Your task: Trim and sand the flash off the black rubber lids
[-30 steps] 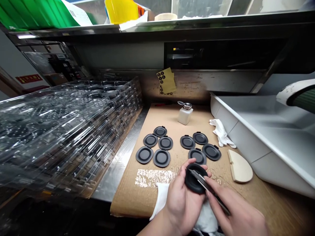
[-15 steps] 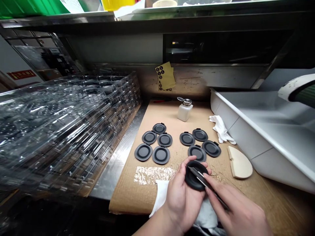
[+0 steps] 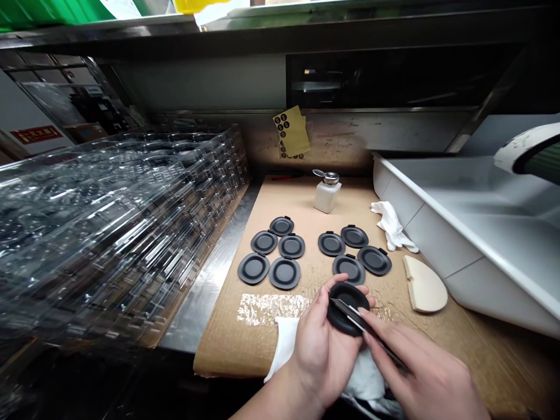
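Note:
In my left hand (image 3: 324,350) lies a black oval plastic cover (image 3: 341,333), tilted on the fingers and palm with its recessed face up. Above it, my right hand (image 3: 415,361) grips slim dark tweezers (image 3: 385,345) with a silvery edge, their tips at the cover's inner surface. Whether the tips pinch anything is too small to tell. Beyond my hands, similar covers with small tabs lie flat in two groups, among them a left one (image 3: 284,273) and a right one (image 3: 374,261). White cloth (image 3: 286,341) shows under my left wrist.
Cardboard (image 3: 236,344) covers the bench. Clear plastic trays (image 3: 175,233) are stacked at left. A pump bottle (image 3: 326,197) stands at the back. To the right are a white glove (image 3: 389,227), a beige half-round pad (image 3: 426,286) and a large white bin (image 3: 437,233).
The tweezer tips have shifted slightly left across the cover. Both hands otherwise keep their hold, and the whole view has moved a little.

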`<state>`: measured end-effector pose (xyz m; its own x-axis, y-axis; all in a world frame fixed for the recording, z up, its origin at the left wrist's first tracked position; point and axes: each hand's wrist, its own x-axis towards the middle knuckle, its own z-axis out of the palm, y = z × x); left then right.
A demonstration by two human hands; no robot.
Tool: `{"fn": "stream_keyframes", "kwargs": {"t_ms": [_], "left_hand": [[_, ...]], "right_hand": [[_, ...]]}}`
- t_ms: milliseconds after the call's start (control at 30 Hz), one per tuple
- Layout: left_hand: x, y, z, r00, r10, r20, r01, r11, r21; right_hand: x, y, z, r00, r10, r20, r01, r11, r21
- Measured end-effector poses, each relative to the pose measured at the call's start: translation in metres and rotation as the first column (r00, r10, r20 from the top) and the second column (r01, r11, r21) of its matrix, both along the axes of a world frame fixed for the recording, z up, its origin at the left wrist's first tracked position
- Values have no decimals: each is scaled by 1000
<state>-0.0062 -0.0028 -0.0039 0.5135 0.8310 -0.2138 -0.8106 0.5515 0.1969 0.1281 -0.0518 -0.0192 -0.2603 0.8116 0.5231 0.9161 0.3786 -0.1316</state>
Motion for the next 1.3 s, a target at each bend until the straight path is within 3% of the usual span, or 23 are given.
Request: {"fn": "stream_keyframes", "kwargs": {"t_ms": [433,533,700,833,900,1000,1133,1233,1300], "left_hand": [[1,1,1,1000,3,2,-3,1000,4],[1,2,1,1000,-1,-19,1,1000,-11],[1,0,1,996,-22,-81,22,1000,-9],[1,-2,2,992,-20,-124,21,1000,9],[1,-2,4,989,-15,-144,18,1000,22],[2,-2,4,981,-10,-193,25,997,77],[5,-3,-1,955,-26,-295,85,978,188],[7,-3,-9,926,-44,-375,147,957,250],[7,-2,-14,920,-34,-392,161,941,297]], "right_hand": [[-5,2,10,998,6,-60,-7,1000,-14],[2,0,10,998,-38,-52,39,999,20],[42,-8,-11,978,-200,58,196,978,66],[76,-12,-36,966,-215,146,213,977,25],[81,-11,-40,962,-233,144,229,972,45],[72,-5,-30,974,-193,118,179,977,117],[40,6,5,1000,-25,-15,27,990,139],[15,15,32,991,112,-76,-108,992,62],[5,26,45,981,176,-78,-183,979,-87]]}}
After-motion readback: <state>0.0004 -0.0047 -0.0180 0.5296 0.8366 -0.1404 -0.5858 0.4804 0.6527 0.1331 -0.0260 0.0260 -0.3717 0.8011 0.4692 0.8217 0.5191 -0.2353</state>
